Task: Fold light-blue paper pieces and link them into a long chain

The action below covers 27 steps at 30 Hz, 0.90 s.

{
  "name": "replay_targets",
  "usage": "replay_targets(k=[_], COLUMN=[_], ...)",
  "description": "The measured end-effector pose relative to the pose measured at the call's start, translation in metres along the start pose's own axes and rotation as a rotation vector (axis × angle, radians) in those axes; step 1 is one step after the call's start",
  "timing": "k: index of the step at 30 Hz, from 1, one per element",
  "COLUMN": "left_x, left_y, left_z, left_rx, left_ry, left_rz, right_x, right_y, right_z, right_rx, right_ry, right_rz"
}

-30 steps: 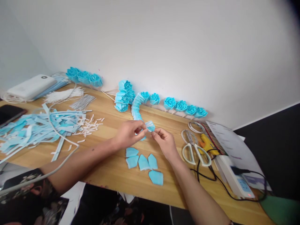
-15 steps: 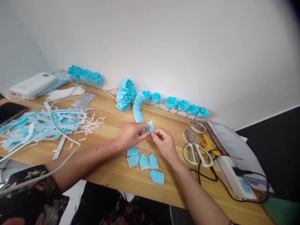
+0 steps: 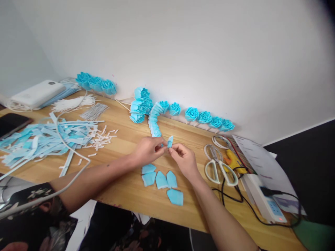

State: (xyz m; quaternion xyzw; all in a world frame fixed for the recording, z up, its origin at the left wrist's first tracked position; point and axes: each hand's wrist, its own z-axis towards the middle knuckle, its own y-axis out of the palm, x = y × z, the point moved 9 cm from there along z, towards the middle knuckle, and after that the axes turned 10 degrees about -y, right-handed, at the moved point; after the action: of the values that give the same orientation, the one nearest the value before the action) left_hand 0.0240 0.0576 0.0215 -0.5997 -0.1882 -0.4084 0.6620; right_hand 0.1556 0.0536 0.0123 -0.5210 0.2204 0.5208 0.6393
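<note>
1. The left hand (image 3: 148,150) and right hand (image 3: 185,161) both pinch a blue piece (image 3: 170,141) between their fingertips, above the middle of the tabletop (image 3: 125,139).
2. Flat blue cutouts (image 3: 161,180) lie beneath the hands, near the front edge.
3. Scissors (image 3: 220,168) lie toward the right edge.

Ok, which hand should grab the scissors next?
Right, probably. The scissors lie just beside the right hand, on its side of the table, while the left hand would have to cross over. Both hands pinch the small blue piece, so the left could hold it alone.
</note>
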Motion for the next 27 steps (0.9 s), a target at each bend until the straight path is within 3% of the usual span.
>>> replay_targets(k=[14,18,21,23,27], left_x=[-0.005,-0.018,-0.030,-0.046,-0.097], left_y=[-0.010,-0.048,-0.084,-0.106,-0.149], left_z=[0.005,0.019,0.031,0.035,0.029], left_rx=[0.015,0.118,0.065,-0.019,-0.053], left_ry=[-0.037,-0.069,-0.075,-0.128,-0.333], left_rz=[-0.077,-0.043,0.024,0.091,0.184], right_x=[0.012,0.020,0.020,0.020,0.020], right_y=[0.001,-0.003,-0.003,-0.003,-0.001], right_z=[0.000,0.000,0.001,0.000,0.000], right_rx=[-0.001,0.072,0.096,0.100,0.097], right_ry=[0.066,0.128,0.145,0.155,0.166], right_rz=[0.112,0.259,0.323,0.343,0.358])
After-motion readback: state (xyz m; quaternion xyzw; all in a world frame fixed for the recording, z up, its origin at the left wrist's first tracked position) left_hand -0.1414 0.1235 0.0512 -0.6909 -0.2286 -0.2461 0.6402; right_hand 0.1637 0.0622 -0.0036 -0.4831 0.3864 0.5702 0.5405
